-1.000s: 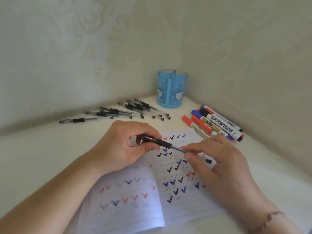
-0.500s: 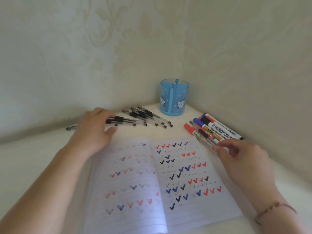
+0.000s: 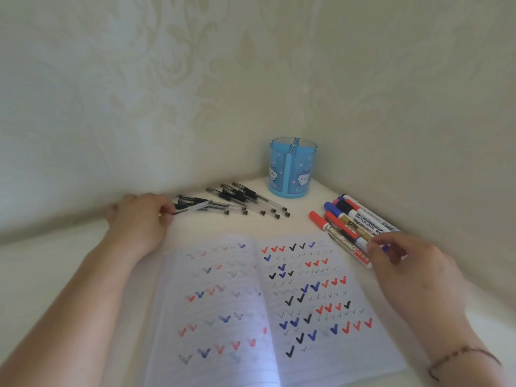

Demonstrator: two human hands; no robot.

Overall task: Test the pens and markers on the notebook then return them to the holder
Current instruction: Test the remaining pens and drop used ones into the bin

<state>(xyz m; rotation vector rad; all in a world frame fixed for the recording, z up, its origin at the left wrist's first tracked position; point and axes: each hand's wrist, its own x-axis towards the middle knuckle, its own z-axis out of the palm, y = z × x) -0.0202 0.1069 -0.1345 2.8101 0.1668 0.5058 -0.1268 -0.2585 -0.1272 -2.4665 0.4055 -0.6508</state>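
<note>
An open notebook (image 3: 268, 303), covered in red, blue and black ticks, lies near the person on the pale counter (image 3: 42, 275). The left hand (image 3: 139, 216) reaches to the far left, its fingers pinching the end of one black pen (image 3: 192, 207) at the edge of the loose row of pens (image 3: 245, 201). The right hand (image 3: 405, 263) rests over the near ends of the markers (image 3: 351, 222) on the right, its fingers curled onto them. The blue holder (image 3: 293, 170) stands upright in the far corner, apart from both groups.
</note>
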